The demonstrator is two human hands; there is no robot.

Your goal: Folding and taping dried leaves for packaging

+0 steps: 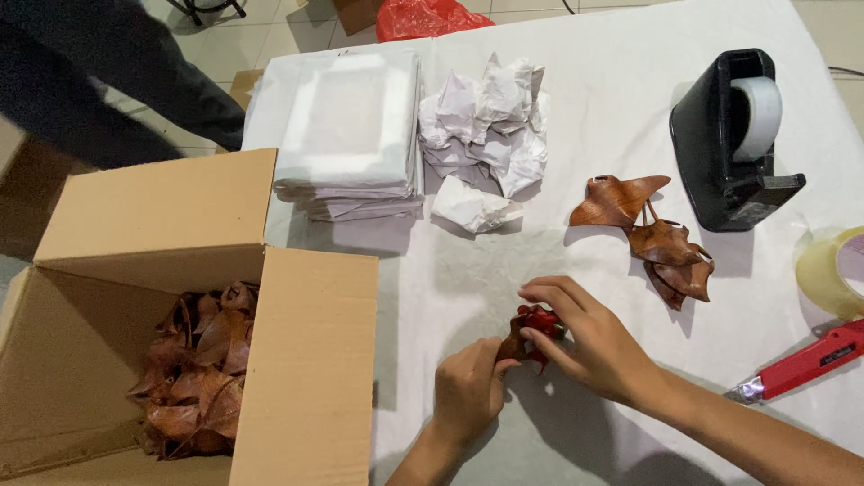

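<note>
Head view: both hands work over a white-covered table (630, 108). The left hand (468, 391) and the right hand (589, 337) close their fingers on one small brown carved piece with red parts (533, 331), held just above the cloth at the near centre of the table. The left thumb and fingers pinch its lower end; the right fingers curl narrowly over its top. Its long axis appears to run from near-left to far-right, though the fingers hide most of it. To the right lie three like brown carved pieces (657, 236), glossy, leaf-shaped with pointed tips, overlapping one another. Beyond them stands a black tape dispenser (729, 144) with a pale roll. At the right edge sit a clear tape roll (832, 270) and a red-handled cutter (805, 362). Far centre: crumpled white paper (486, 135) beside a stack of flat white sheets (346, 135). At left, an open cardboard box (306, 360) holds many more brown pieces.
</note>
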